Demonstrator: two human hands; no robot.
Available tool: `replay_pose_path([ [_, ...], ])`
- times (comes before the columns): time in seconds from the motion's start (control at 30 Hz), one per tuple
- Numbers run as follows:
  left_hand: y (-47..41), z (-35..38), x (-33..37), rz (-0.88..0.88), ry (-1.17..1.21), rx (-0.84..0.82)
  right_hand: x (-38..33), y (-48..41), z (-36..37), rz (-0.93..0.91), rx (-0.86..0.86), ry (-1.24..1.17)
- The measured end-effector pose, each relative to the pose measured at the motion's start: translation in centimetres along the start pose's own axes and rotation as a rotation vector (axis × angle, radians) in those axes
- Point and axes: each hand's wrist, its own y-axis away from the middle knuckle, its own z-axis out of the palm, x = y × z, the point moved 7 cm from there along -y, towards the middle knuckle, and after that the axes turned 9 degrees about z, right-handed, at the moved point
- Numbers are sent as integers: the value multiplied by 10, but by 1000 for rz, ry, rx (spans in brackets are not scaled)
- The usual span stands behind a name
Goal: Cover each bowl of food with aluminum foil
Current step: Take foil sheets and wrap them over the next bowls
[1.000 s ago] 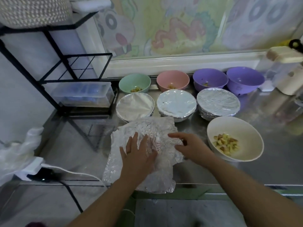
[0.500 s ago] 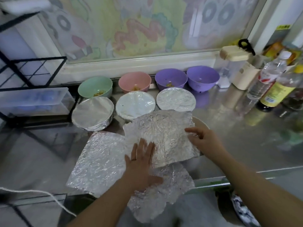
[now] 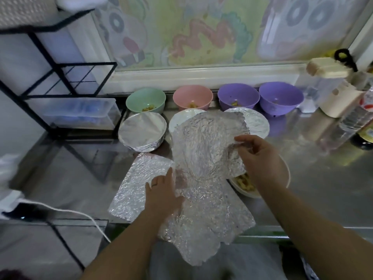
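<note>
My right hand (image 3: pixel 260 156) pinches the right edge of a crinkled foil sheet (image 3: pixel 205 146) and holds it up over the cream bowl (image 3: pixel 284 178) of chopped food, which it partly hides. My left hand (image 3: pixel 163 190) lies flat with straight fingers on the stack of foil sheets (image 3: pixel 141 188) on the steel counter. Behind stand three foil-covered bowls, the left one (image 3: pixel 142 131) in full view. At the back sit uncovered green (image 3: pixel 146 100), pink (image 3: pixel 192 97) and two purple bowls (image 3: pixel 238 97) (image 3: pixel 280 98).
A black wire rack (image 3: pixel 60 77) with a clear plastic box (image 3: pixel 80 113) stands at the left. Bottles and a cream container (image 3: pixel 339 98) crowd the right side. A white cable (image 3: pixel 66 213) crosses the counter's front left. The counter edge runs just below the foil stack.
My right hand has lifted the top foil sheet higher and to the right, above the cream bowl. My left hand stays pressed on the remaining sheets.
</note>
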Motion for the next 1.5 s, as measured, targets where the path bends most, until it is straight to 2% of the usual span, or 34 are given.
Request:
replay_pose_path([
  [0.07,-3,-10,-3,12,-14,48,-8,2,6,-19,14,-48],
  [0.13,-5,-16,-12,16,109,89,-14,2,11,-45,29,-90],
  [0.27,-1,-19,-51,-117,462,107,-21,3,15,-55,68,-184],
  [0.37,11,-26,-87,-253,608,184,-20,3,21,-27,75,-290],
  [0.53,31,-28,-121,-411,620,302,-10,4,42,16,85,-352],
  [0.6,41,-36,-119,-453,427,337,-4,4,52,30,77,-364],
  [0.63,45,-47,-110,-401,248,369,-3,4,55,38,79,-374],
  [0.67,45,-55,-94,-237,95,426,-3,5,58,42,84,-386],
  [0.7,43,-56,-72,31,1,445,-4,5,59,39,91,-392],
  [0.73,43,-46,-48,323,-68,359,-5,6,61,33,96,-394],
  [0.77,45,-27,-31,563,-144,182,-6,7,61,29,101,-391],
  [0.8,48,-6,-22,713,-246,1,-7,7,62,27,106,-392],
  [0.87,55,27,-20,828,-402,-219,-6,6,62,29,104,-412],
  [0.97,55,49,-22,776,-393,-344,-5,5,57,37,105,-409],
  [1.07,48,44,-16,635,-322,-280,-5,4,51,24,118,-374],
  [1.2,36,33,-18,427,-245,-306,-7,3,47,20,113,-363],
  [1.37,31,13,-8,416,-240,-362,-11,-1,34,32,84,-373],
  [1.5,18,-26,15,287,100,-378,-12,-13,-2,37,101,-383],
])
